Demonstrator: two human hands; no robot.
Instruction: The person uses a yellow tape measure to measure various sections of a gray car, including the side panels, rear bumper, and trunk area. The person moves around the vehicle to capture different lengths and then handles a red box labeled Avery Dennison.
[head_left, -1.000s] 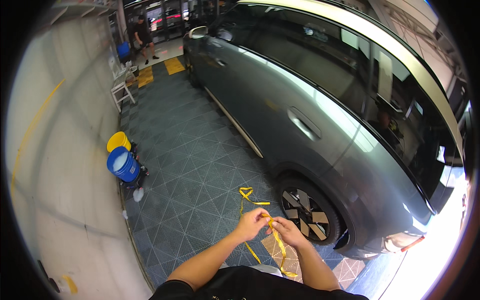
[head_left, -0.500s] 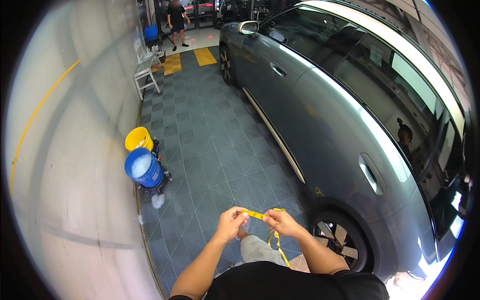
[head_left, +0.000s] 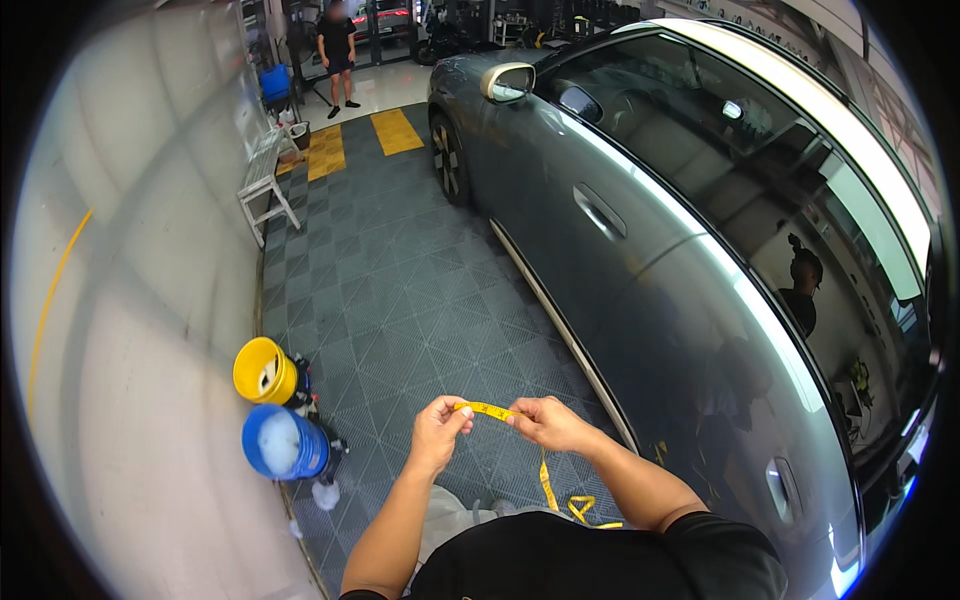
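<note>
A yellow soft measuring tape (head_left: 487, 409) is stretched in a slight arc between my two hands, in front of my body. My left hand (head_left: 436, 434) pinches one end of the span between thumb and fingers. The other end is gripped by my right hand (head_left: 551, 424), a short distance away. Below the right hand the rest of the tape dangles, looping out to the right past my black shirt. A dark grey car (head_left: 660, 290) stands to my right, its side apart from my hands.
A yellow bucket (head_left: 252, 377) and a blue bucket (head_left: 252, 452) with foam inside stand along the left wall (head_left: 150, 330). Farther off are a pale bench (head_left: 262, 180), yellow floor panels (head_left: 397, 132) and a standing person (head_left: 337, 50). Grey tiles (head_left: 400, 290) cover the floor.
My view has moved forward along the car, so the buckets and rear door handle sit lower. The tape between my hands is a little longer, and its hanging part has swung right.
</note>
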